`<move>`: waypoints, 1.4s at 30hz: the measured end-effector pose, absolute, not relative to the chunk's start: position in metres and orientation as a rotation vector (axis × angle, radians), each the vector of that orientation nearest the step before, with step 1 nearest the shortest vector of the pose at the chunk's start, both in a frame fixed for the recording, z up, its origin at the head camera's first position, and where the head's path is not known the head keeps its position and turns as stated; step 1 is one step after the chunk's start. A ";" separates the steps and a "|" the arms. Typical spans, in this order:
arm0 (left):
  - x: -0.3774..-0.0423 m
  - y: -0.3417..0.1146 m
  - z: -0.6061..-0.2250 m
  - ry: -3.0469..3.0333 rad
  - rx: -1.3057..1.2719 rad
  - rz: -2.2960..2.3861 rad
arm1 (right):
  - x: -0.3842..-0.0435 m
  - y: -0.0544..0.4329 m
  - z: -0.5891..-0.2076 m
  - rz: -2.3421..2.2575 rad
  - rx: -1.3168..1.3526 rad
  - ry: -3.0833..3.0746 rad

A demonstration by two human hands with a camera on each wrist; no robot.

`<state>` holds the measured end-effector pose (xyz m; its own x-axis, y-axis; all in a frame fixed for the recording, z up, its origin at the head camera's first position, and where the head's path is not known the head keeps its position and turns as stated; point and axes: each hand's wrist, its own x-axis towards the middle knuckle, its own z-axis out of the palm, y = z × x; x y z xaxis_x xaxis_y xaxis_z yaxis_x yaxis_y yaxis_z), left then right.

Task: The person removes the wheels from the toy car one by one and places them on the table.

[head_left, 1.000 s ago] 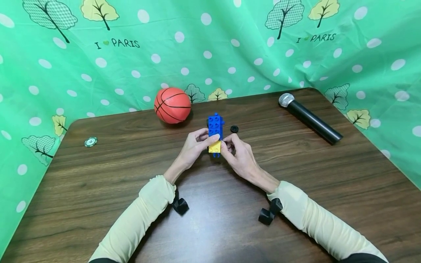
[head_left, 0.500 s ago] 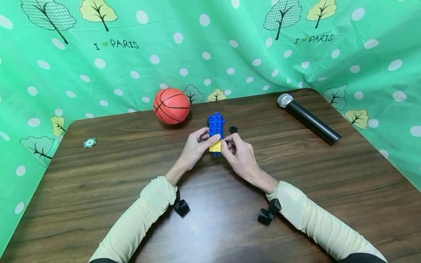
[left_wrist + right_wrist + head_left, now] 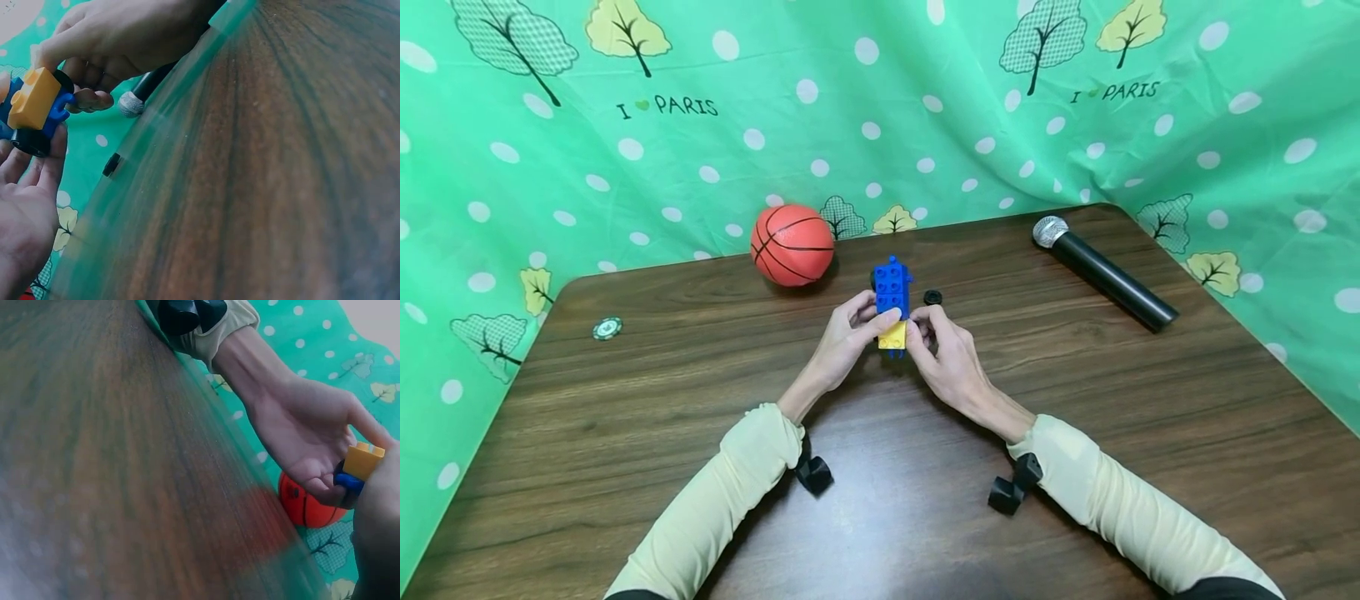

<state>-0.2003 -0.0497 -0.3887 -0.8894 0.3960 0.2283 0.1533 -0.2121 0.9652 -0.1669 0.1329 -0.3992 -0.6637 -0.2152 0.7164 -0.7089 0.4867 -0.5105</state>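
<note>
Over the brown wood-grain table [image 3: 662,400], the left hand [image 3: 838,343] grasps a blue-and-yellow plastic brick vehicle [image 3: 891,287]; the right hand [image 3: 953,358] pinches a round black wheel [image 3: 63,81] at its near right side. Seating that wheel seems the step; a firm inward push looks called for next. Just beyond lies a loose black spare wheel [image 3: 932,297]. Since the earlier frames, both grips have barely shifted.

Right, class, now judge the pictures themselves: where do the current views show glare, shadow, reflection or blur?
Head: fairly crisp, whitish glare on the near part of the table, soft shadow beneath the basketball; left wrist: dimmer, wood grain soft, green curtain reflected along the table's edge; right wrist: also dim, the basketball's red reflection on the table, the right hand looking soft.
</note>
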 end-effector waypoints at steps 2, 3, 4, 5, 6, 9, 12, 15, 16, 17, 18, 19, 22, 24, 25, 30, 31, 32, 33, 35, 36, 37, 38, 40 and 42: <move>-0.200 -0.050 -0.389 1.854 0.672 2.243 | -0.167 0.133 -0.400 1.124 0.762 -2.146; -0.201 -0.050 -0.389 1.859 0.673 2.248 | -0.167 0.133 -0.400 1.131 0.762 -2.145; -0.201 -0.051 -0.389 1.868 0.673 2.250 | -0.167 0.133 -0.400 1.136 0.759 -2.146; -0.201 -0.051 -0.389 1.887 0.670 2.250 | -0.167 0.133 -0.400 1.141 0.753 -2.149; -0.201 -0.051 -0.389 1.909 0.664 2.249 | -0.167 0.133 -0.400 1.145 0.743 -2.152; -0.200 -0.050 -0.390 1.970 0.646 2.244 | -0.167 0.132 -0.399 1.153 0.711 -2.159; -0.199 -0.050 -0.389 2.021 0.639 2.233 | -0.166 0.132 -0.399 1.155 0.683 -2.161; -0.198 -0.050 -0.390 2.086 0.629 2.219 | -0.166 0.133 -0.399 1.156 0.657 -2.168; -0.198 -0.051 -0.390 2.120 0.618 2.214 | -0.167 0.133 -0.399 1.154 0.640 -2.170; -0.198 -0.052 -0.390 2.155 0.600 2.212 | -0.167 0.134 -0.399 1.153 0.621 -2.177; -0.198 -0.052 -0.390 2.177 0.587 2.210 | -0.168 0.135 -0.399 1.155 0.604 -2.188; -0.198 -0.053 -0.390 2.190 0.577 2.210 | -0.168 0.136 -0.399 1.159 0.591 -2.198; -0.199 -0.052 -0.389 2.183 0.565 2.221 | -0.169 0.138 -0.399 1.161 0.571 -2.245; -0.199 -0.051 -0.389 2.141 0.572 2.239 | -0.170 0.139 -0.398 1.152 0.589 -2.279; -0.199 -0.050 -0.388 2.132 0.573 2.246 | -0.170 0.140 -0.398 1.144 0.602 -2.288; -0.200 -0.049 -0.389 2.111 0.555 2.270 | -0.176 0.146 -0.398 1.074 0.652 -2.289; -0.201 -0.049 -0.390 2.113 0.554 2.269 | -0.177 0.148 -0.399 1.065 0.666 -2.285; -0.201 -0.049 -0.390 2.112 0.552 2.270 | -0.178 0.151 -0.399 1.053 0.678 -2.283; -0.201 -0.049 -0.390 2.114 0.550 2.272 | -0.179 0.153 -0.399 1.040 0.692 -2.281; -0.201 -0.050 -0.390 2.120 0.543 2.278 | -0.182 0.157 -0.399 1.009 0.721 -2.278; -0.201 -0.050 -0.390 2.124 0.540 2.280 | -0.183 0.159 -0.400 0.993 0.735 -2.272; -0.201 -0.050 -0.390 2.127 0.539 2.282 | -0.185 0.161 -0.400 0.975 0.743 -2.265; -0.201 -0.051 -0.390 2.129 0.537 2.284 | -0.186 0.162 -0.400 0.961 0.748 -2.257; -0.201 -0.051 -0.390 2.136 0.537 2.282 | -0.189 0.165 -0.400 0.946 0.748 -2.241; -0.201 -0.052 -0.390 2.139 0.538 2.278 | -0.191 0.167 -0.400 0.947 0.743 -2.232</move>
<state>-0.2014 -0.0515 -0.3900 -0.9420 0.2076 0.2636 0.2500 -0.0897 0.9641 -0.1907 0.1675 -0.3999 -0.6658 -0.2576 0.7002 -0.6825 0.5895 -0.4320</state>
